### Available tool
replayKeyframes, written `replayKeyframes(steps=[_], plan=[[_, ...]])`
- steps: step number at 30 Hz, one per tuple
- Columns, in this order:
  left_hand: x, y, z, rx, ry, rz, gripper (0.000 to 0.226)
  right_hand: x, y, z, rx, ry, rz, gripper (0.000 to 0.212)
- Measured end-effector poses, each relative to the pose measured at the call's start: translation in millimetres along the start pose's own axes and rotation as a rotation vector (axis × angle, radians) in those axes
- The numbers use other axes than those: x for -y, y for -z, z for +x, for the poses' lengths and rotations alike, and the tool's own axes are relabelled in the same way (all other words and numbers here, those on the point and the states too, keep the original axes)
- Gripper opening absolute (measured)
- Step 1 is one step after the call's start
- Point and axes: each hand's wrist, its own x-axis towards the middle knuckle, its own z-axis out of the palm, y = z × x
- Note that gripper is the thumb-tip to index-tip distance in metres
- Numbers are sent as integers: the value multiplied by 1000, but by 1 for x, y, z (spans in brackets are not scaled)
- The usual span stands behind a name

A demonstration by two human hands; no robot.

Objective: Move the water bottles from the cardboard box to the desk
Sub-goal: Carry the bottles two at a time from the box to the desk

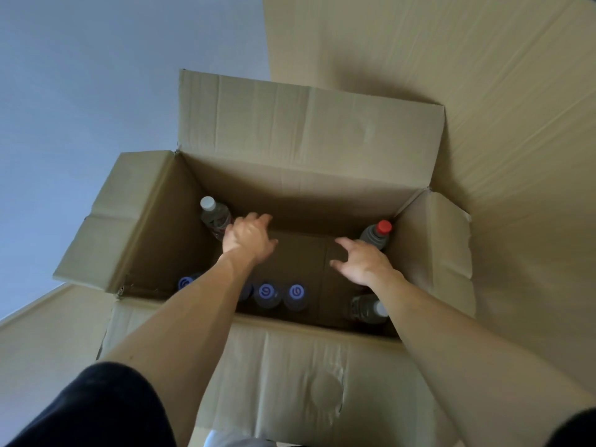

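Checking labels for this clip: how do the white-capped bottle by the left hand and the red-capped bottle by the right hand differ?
The white-capped bottle stands in the box's far left corner; the red-capped bottle stands in the far right corner. Caps differ: white against red. The left hand appears to touch the white-capped one; the right hand is just short of the red-capped one. Both are upright and capped.

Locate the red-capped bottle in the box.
In the head view, the red-capped bottle stands in the box's far right corner, just beyond the right hand.
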Motion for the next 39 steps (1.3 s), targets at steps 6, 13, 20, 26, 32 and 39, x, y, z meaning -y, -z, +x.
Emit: replayKeyframes(steps=[6, 13, 20, 26, 32, 39], plan=[[37, 16, 18, -191, 241, -24, 65, 6, 4, 0, -76, -28, -23, 65], [58, 11, 44, -124, 312, -61, 61, -8, 13, 9, -196, -124, -49, 65], [58, 5, 53, -115, 337, -75, 52, -11, 12, 9, -213, -96, -120, 55], [62, 6, 55, -57, 318, 28, 53, -6, 7, -4, -107, -41, -263, 25], [64, 0, 57, -53, 261, 52, 40, -10, -15, -6, 127, -87, -369, 29], [66, -10, 52, -98, 260, -24, 24, -24, -42, -3, 276, -106, -370, 45]])
